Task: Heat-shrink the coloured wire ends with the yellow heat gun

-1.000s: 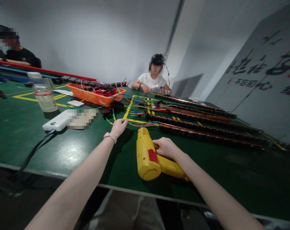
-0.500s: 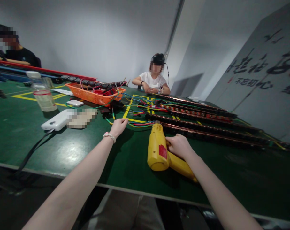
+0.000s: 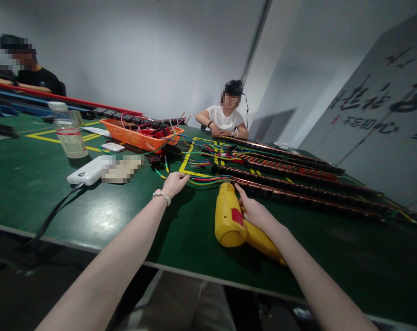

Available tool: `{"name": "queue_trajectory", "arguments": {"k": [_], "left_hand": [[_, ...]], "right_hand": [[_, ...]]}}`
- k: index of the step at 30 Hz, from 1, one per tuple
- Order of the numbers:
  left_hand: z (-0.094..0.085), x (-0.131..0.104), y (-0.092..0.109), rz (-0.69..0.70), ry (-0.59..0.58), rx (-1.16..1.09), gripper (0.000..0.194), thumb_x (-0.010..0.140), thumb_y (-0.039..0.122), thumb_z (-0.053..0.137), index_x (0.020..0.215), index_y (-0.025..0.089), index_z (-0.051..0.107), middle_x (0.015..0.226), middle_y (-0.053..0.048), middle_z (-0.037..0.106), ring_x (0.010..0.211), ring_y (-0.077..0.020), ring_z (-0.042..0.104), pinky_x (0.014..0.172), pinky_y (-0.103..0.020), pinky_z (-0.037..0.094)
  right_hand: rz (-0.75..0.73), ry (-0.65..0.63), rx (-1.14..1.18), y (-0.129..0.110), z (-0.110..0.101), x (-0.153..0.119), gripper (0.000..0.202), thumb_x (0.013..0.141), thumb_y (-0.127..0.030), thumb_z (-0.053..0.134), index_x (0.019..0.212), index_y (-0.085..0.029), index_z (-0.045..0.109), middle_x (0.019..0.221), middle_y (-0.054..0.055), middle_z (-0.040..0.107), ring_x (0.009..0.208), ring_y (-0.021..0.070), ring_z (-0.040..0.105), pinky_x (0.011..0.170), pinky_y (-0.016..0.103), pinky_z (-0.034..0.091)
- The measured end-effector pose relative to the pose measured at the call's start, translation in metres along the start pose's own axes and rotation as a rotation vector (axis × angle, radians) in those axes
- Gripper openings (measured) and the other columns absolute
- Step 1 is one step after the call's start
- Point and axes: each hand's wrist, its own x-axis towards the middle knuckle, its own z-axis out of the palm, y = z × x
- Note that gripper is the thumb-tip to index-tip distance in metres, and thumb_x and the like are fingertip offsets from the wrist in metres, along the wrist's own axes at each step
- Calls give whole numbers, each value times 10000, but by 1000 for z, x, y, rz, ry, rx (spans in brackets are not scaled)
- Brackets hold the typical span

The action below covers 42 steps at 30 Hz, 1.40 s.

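A bundle of coloured wires is pinched in my left hand, its far end running to a long black strip with copper-coloured lines. A yellow heat gun with a red label lies just right of my left hand, its nozzle pointing at the wires beside the strip's end. My right hand is at the gun's handle, with the index finger stretched forward along the nozzle side and the other fingers curled at the handle, partly hidden.
An orange basket of parts, a bottle, a white device with a black cable and a small white case are left on the green table. More strips extend rightward. Two people sit beyond.
My right index finger has stretched out forward beside the gun's nozzle. The view has shifted slightly, and my left hand still holds the wires.
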Motion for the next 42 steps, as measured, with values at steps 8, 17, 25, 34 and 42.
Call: {"name": "queue_trajectory", "arguments": {"k": [8,17,25,34,42], "left_hand": [[-1,0,2,14,11,21,568,735,572,320,598,73,553,561,-23,518,503,6,343,544,-147,166],[2,3,2,-14,20,23,563,730,570,311,674,85,589,616,-19,547,530,5,366,546,-142,172],[4,5,1,-12,41,32,560,727,573,304,634,82,555,598,-16,533,531,12,350,545,-132,167],[4,4,2,-4,67,-36,555,725,559,323,627,62,551,581,-39,533,532,10,315,557,-140,161],[2,2,4,-6,77,-23,547,736,542,315,676,67,581,608,-26,541,536,12,318,553,-142,157]], "right_hand": [[-23,-68,-55,-9,-6,3,788,818,-334,418,1428,-134,-39,916,123,595,760,198,571,639,253,342],[-71,-22,-144,-7,-2,5,766,808,-277,402,1432,-158,-26,946,115,594,832,250,578,641,278,346],[-89,-39,-131,-9,-2,4,745,807,-241,368,1430,-134,-27,953,122,597,843,241,574,660,279,345],[-169,-67,-130,-39,-6,8,786,775,-203,374,1426,-156,-65,966,127,596,848,243,577,676,293,360],[-316,-20,-119,-75,-6,11,796,747,-193,372,1429,-126,-35,923,116,606,825,243,587,676,302,380]]}}
